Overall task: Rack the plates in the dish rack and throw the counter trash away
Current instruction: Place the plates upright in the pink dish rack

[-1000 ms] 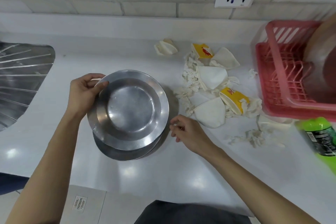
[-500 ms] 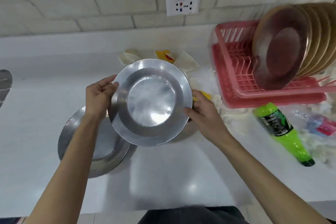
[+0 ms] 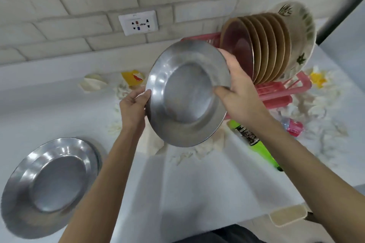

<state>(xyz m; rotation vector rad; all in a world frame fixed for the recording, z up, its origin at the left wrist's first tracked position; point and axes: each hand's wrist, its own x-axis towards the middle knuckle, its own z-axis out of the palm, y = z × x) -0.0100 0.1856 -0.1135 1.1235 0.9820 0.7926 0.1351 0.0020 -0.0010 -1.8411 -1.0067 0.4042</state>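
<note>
A steel plate point(image 3: 187, 94) is tilted up in the air over the counter, just left of the pink dish rack point(image 3: 276, 90). My left hand point(image 3: 134, 104) pinches its left rim and my right hand point(image 3: 235, 89) grips its right rim. Several brown plates point(image 3: 264, 49) and a patterned bowl point(image 3: 296, 41) stand upright in the rack. More steel plates point(image 3: 51, 183) lie stacked on the counter at the lower left. Torn paper and crushed yellow paper cups point(image 3: 132, 77) lie scattered behind and under the raised plate.
A green bottle point(image 3: 262, 150) lies on the counter in front of the rack, with a clear bottle with a pink label point(image 3: 292, 126) to its right. More paper scraps point(image 3: 325, 104) lie right of the rack. A wall socket point(image 3: 138, 22) is on the brick wall.
Both hands have lifted the top steel plate off the stack and carried it up and right, tilting it toward the rack. The view has swung right.
</note>
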